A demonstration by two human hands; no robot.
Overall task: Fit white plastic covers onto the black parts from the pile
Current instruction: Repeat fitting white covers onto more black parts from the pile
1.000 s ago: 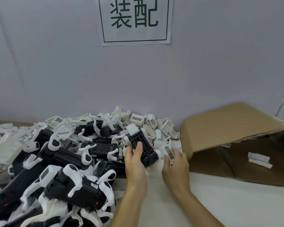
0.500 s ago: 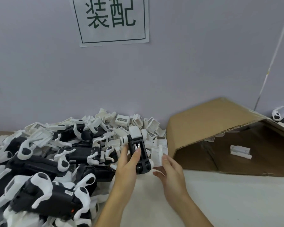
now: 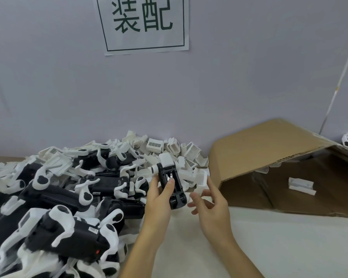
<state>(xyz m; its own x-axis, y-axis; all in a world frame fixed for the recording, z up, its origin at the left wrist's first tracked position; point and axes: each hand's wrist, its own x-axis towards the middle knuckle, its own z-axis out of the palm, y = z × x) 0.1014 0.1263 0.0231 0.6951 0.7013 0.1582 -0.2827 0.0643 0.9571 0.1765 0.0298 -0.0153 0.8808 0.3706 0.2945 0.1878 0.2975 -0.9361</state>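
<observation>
While left hand (image 3: 159, 199) grips black part (image 3: 172, 184) above the counter (image 3: 269, 237), right hand (image 3: 211, 205) pinches white cover (image 3: 201, 179) just right of it.

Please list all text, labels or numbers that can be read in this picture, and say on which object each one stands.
"装配": large dark green characters inside a thin frame, on the white paper sign on the wall.
Barcode labels on several white covers at the back of the pile: bars visible, digits too small to read.
Small white sticker on a black part: blurred, unreadable.
</observation>
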